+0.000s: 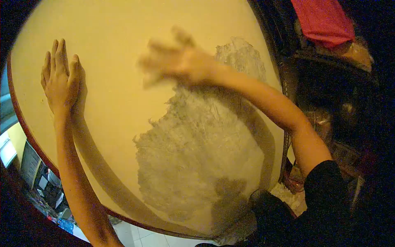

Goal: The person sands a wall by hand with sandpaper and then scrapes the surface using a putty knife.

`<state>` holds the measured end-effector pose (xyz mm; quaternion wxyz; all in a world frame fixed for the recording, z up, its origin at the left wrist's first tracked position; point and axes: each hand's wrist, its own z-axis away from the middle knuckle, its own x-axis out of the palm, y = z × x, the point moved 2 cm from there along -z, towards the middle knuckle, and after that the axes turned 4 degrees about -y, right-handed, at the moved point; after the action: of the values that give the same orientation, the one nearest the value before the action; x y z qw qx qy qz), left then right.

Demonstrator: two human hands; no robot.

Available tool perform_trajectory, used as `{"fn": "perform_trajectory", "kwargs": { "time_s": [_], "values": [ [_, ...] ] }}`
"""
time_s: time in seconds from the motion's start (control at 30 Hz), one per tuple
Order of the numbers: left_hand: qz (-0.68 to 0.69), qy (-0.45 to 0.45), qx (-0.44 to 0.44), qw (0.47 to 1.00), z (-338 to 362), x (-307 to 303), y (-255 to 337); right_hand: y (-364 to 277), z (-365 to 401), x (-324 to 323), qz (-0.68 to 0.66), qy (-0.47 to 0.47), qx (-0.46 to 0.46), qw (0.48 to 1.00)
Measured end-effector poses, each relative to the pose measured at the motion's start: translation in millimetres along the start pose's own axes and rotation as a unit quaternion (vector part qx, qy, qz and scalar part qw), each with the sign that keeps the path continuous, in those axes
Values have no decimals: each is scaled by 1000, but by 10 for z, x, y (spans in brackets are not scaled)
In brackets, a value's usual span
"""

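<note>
My left hand (61, 84) lies flat at the left side of a broad pale yellow surface (111, 61), its fingers stretched out and nothing in them. Over the upper middle of the same surface is my right hand (179, 61), smeared by motion, with its fingers visibly spread. Below and beside the right hand spreads a greyish patch (197, 144) with ragged edges and a wrinkled, mottled look. Both arms throw shadows across the surface, and the right forearm crosses over part of the patch.
A dark red edge (35, 152) rims the surface along the left and bottom. Beyond it, white floor tiles (148, 238) and cluttered small items (51, 189) show. To the right, a red cloth (325, 22) hangs above dim, dark objects.
</note>
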<state>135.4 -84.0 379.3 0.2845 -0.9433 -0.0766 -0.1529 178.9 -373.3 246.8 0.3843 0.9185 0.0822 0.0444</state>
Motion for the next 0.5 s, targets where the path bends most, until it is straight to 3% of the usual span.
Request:
{"fn": "perform_trajectory", "kwargs": {
  "time_s": [0.03, 0.1, 0.2, 0.27, 0.3, 0.37, 0.4, 0.47, 0.5],
  "values": [
    [-1, -2, 3, 1000, -8, -19, 15, 324, 67, 67, -2, 1, 3, 1000],
    [5, 8, -4, 1000, -18, -63, 50, 949, 189, 66, -129, 55, 262, 955],
    [12, -3, 4, 1000, -16, -15, 14, 787, 170, 106, -88, 118, 346, 927],
    [8, -27, -7, 1000, 5, 106, -98, 70, 27, 72, 87, 34, 185, 978],
    [4, -56, -16, 998, 9, 145, -122, -123, 79, 31, 91, 33, 187, 978],
    [2, -53, -20, 998, -3, 116, -80, -421, 174, 9, -112, 18, 48, 992],
    [-4, -54, -28, 998, 4, 102, -82, -221, 203, -37, -71, 16, 41, 997],
    [-11, -58, -13, 998, 21, 116, -110, 341, 301, 46, 94, 10, 214, 972],
    [-14, -60, -6, 998, 45, 126, -121, 555, 394, -51, -3, 46, 298, 953]
  ]
}}
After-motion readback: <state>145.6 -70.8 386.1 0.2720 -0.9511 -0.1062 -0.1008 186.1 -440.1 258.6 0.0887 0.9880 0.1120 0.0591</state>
